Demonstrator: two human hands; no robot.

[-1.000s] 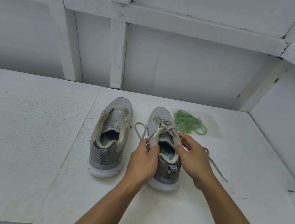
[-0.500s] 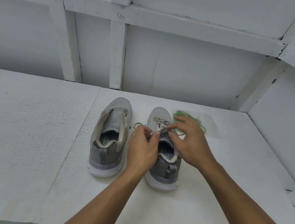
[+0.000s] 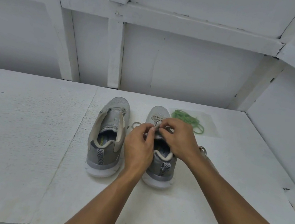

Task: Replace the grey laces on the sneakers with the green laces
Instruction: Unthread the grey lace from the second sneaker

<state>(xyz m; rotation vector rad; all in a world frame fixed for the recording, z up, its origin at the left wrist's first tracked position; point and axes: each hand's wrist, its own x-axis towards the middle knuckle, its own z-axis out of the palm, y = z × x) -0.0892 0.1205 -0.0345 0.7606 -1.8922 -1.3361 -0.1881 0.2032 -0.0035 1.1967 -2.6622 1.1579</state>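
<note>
Unlacing is the step in hand: the left hand and right hand, close together, pinch the grey lace at the right sneaker's top eyelets. The left sneaker looks laceless. Next, I judge, the lace needs drawing out eyelet by eyelet; the green laces lie beside the toe.

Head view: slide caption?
Left hand and right hand pinch the grey lace on the right sneaker; green laces lie beside it.

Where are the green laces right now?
In the head view, the green laces lie heaped on the white table, just right of the right sneaker toe and beyond the right hand.
</note>
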